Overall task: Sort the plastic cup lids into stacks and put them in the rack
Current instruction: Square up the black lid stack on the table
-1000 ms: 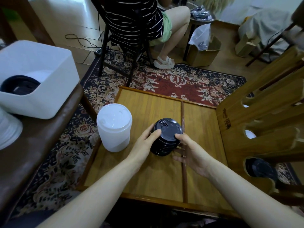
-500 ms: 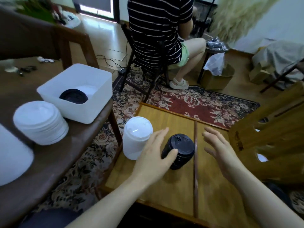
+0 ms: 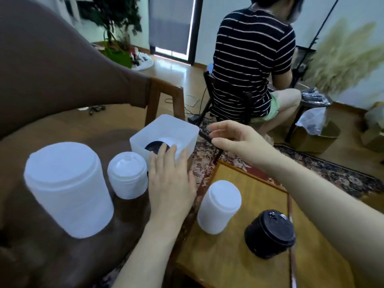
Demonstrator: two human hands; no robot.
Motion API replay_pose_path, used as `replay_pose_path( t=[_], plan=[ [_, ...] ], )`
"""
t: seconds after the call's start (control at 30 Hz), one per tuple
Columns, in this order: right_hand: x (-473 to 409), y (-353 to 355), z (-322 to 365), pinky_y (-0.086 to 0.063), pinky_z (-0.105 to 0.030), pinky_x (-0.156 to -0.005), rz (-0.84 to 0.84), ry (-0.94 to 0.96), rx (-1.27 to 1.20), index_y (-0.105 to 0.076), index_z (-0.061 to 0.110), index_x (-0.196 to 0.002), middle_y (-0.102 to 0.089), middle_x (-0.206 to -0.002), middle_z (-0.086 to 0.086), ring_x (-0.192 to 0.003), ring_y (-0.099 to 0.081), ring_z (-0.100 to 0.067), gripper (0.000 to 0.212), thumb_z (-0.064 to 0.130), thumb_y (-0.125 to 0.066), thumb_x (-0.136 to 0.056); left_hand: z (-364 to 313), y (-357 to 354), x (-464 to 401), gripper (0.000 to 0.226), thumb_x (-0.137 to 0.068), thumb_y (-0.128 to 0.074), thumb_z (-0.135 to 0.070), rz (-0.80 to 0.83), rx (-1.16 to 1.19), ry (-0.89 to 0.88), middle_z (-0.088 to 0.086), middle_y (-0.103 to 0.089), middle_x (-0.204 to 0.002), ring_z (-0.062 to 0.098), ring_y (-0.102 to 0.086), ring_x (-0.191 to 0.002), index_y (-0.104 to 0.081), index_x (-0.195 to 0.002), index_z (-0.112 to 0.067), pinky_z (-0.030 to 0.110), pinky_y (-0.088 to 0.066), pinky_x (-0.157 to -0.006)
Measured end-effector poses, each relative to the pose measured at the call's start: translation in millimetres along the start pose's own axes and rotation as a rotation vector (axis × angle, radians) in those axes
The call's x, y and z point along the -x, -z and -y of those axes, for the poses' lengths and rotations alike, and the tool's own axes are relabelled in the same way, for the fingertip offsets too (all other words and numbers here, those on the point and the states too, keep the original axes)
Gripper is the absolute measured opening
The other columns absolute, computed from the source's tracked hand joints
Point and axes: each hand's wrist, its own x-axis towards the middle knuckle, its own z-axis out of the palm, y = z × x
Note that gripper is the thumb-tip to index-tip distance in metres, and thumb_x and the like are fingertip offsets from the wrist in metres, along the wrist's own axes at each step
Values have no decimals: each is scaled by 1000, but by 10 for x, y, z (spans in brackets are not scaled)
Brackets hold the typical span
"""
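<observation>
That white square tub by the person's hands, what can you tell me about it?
The white tub is a square, open-topped box of what looks like translucent plastic with rounded corners. It stands upright near the edge of the dark brown table. Inside lies a black lid, with something pale beside it. The left hand reaches over its near rim with straight fingers, at or near the black lid. The right hand hovers just to its right, not touching.

Both bare forearms stretch forward from the bottom edge. The left hand (image 3: 169, 179) is flat, palm down, its straight fingers (image 3: 164, 151) spread a little and pointing ahead. The right hand (image 3: 236, 140) is raised higher, reaching leftward with its fingers loosely extended and holding nothing.
</observation>
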Motion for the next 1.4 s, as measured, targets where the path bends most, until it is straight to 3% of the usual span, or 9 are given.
replay_pose_path(
  t=[0.23,0.4,0.53,0.63,0.77,1.0,1.1,1.23,1.4],
  plan=[
    [-1024,-610,-15,-47,-35,-98,135,45,368,-64,22,-121,-65,-115,2,-110,-59,-14,31,28,-65,-91,361,51,-186,13,-78,-77,-15,-86,-98,41,0,-71,-89,26,-67,-93,-76,-90,-17,63,-41,-99],
    [-1358,-988,-119,-28,-39,-97,213,50,803,-66,27,-112,-66,-109,6,-108,-49,-17,35,51,-63,-87,514,-19,-195,14,-73,-85,-15,-177,-28,43,-8,-67,-82,22,-66,-88,-77,-78,-25,63,-40,-99],
    [-1397,-1104,-174,-26,-37,-93,157,76,875,-65,25,-102,-66,-106,4,-108,-49,-19,22,42,-62,-90,514,-46,-205,14,-72,-86,-17,-166,-5,53,-9,-66,-83,22,-64,-90,-76,-77,-27,59,-42,-97],
    [-1333,-1039,-119,-27,-39,-94,-21,118,711,-64,24,-93,-68,-101,5,-105,-56,-21,11,33,-60,-90,509,-57,-184,16,-74,-85,-19,-157,35,78,-8,-67,-89,21,-63,-95,-77,-85,-27,59,-43,-96],
    [-1038,-720,74,-51,-40,-81,-213,152,283,-63,24,-83,-65,-78,6,-80,-63,-17,7,25,-69,-86,440,4,-169,53,-77,-83,-15,-211,114,46,6,-62,-125,29,-57,-120,-66,-127,-21,56,-43,-98],
    [-85,-81,24,-48,-29,-59,-178,47,90,-68,18,-106,-53,-61,0,-57,-52,-11,20,10,-69,-88,79,-29,-143,69,-82,-73,3,-260,327,-183,10,-43,-152,32,-34,-144,-51,-143,-19,58,-38,-110],
    [408,154,-102,-40,-16,-49,-182,-60,-21,-66,19,-113,-58,-60,-4,-46,-50,-5,24,9,-67,-91,-189,-113,-92,54,-86,-66,-4,-203,512,-269,5,-50,-148,24,-35,-144,-57,-138,-17,53,-35,-114],
    [998,372,-371,-44,-26,-56,-281,-185,-142,-70,23,-97,-67,-68,3,-62,-60,-9,18,37,-60,-95,-573,-212,25,50,-89,-56,-39,-31,717,-255,-2,-62,-132,15,-47,-132,-61,-135,-17,39,-42,-109],
    [1534,432,-715,-50,-25,-65,-340,-239,-220,-70,30,-80,-65,-76,6,-71,-60,-7,27,54,-57,-82,-1052,-366,234,54,-98,-54,-49,306,768,-19,-1,-65,-131,16,-54,-123,-45,-148,-31,29,-43,-94]
  ],
)
